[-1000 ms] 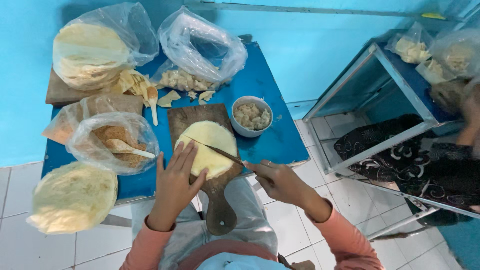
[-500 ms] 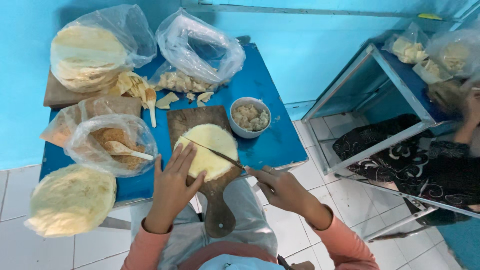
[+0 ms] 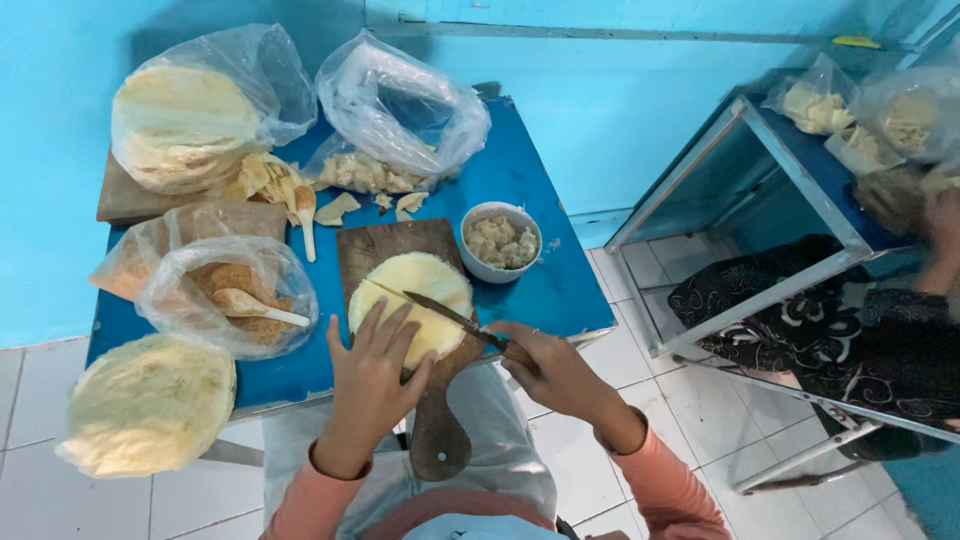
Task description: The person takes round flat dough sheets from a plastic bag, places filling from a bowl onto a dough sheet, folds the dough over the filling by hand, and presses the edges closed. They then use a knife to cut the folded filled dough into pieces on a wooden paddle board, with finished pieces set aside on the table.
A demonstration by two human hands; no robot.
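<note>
Fingers of the left hand (image 3: 372, 385) lie spread flat, pinning the pale yellow round stack of thin wrappers (image 3: 412, 302) beneath them on the brown wooden paddle board (image 3: 400, 262). Right hand (image 3: 551, 368) is clenched around the dark-bladed knife (image 3: 445, 314), lying across the stack just beyond those fingertips. Wrappers look soft, light and tearable; best steadied from above.

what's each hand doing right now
Left hand: open, fingers spread flat on the round pale yellow flatbread.
Right hand: closed on the handle of the dark-bladed knife.
</note>
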